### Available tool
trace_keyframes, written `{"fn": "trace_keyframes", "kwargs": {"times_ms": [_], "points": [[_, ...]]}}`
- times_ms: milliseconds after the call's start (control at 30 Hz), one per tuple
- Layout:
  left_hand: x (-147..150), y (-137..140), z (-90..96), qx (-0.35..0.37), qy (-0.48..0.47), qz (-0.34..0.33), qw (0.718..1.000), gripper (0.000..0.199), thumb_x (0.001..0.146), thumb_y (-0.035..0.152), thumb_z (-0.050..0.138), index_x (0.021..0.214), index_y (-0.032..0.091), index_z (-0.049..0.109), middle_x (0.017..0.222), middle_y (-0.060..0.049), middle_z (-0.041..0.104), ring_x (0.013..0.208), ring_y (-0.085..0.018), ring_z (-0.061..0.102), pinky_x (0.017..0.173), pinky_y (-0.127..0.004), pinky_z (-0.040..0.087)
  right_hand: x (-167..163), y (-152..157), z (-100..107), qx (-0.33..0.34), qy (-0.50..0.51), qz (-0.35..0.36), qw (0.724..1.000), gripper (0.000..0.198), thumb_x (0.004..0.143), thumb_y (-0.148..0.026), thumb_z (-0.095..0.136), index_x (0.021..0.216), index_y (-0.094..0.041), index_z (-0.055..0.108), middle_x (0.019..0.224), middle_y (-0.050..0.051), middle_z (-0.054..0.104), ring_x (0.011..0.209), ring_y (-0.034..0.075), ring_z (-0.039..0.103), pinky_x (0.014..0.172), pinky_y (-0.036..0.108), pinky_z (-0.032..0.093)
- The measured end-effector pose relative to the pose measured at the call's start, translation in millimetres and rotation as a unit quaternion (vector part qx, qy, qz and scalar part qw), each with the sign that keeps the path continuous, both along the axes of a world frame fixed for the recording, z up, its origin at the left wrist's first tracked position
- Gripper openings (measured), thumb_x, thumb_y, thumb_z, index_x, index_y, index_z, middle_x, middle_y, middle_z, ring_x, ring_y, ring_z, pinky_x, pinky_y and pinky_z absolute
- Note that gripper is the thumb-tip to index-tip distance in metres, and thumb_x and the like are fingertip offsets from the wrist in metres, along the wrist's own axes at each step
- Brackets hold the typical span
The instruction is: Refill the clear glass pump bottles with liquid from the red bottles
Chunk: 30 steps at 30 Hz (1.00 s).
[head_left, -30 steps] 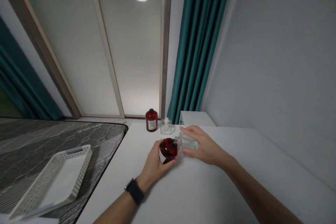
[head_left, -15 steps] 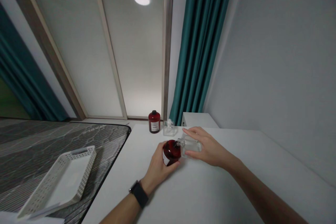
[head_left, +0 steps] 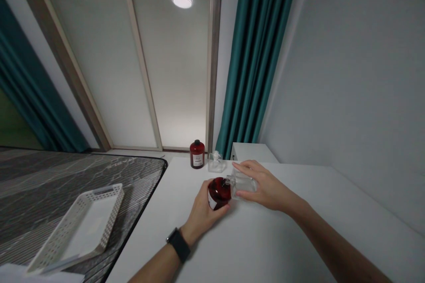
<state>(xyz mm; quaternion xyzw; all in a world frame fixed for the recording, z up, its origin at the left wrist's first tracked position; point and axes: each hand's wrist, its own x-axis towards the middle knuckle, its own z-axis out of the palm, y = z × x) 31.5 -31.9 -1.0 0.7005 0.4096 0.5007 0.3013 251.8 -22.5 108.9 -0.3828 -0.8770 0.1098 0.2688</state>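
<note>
My left hand [head_left: 207, 208], with a dark watch on its wrist, is wrapped round a dark red bottle [head_left: 220, 191] with a white label. Between the fingers and thumb of my right hand [head_left: 262, 185] is a clear glass bottle [head_left: 244, 182], tipped on its side. Its neck points left and meets the mouth of the red bottle, just above the white table [head_left: 265, 239]. Whether liquid passes between them I cannot tell. Behind my hands, a second red bottle [head_left: 197, 154] with a dark cap stands beside a clear glass bottle with a whitish top [head_left: 216, 162].
On the left, a white perforated basket [head_left: 71, 225] lies on a grey patterned surface [head_left: 139, 170] with a black edge. A white cabinet [head_left: 255, 152] stands past the table's far side, by a teal curtain [head_left: 257, 62]. A grey wall [head_left: 358, 75] borders the right.
The whole view has shifted slightly to the right. Both hands keep the same hold, and the two bottles stay mouth to mouth.
</note>
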Motion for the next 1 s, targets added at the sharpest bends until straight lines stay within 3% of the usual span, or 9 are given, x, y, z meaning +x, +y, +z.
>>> {"fn": "trace_keyframes", "kwargs": {"times_ms": [1000], "points": [[0.4,1.2,-5.0,-0.013,0.008,0.026,1.000,0.067,0.069,0.026,0.079,0.127,0.019,0.046,0.120,-0.009,0.064,0.105,-0.026,0.065,0.094,-0.042,0.052,-4.3,-0.2,6.5,0.002,-0.009,0.010,1.000,0.069,0.084,-0.037,0.073,0.146,-0.029,0.046,0.129,0.012,0.060,0.121,0.028,0.056,0.105,0.051,0.046]]}}
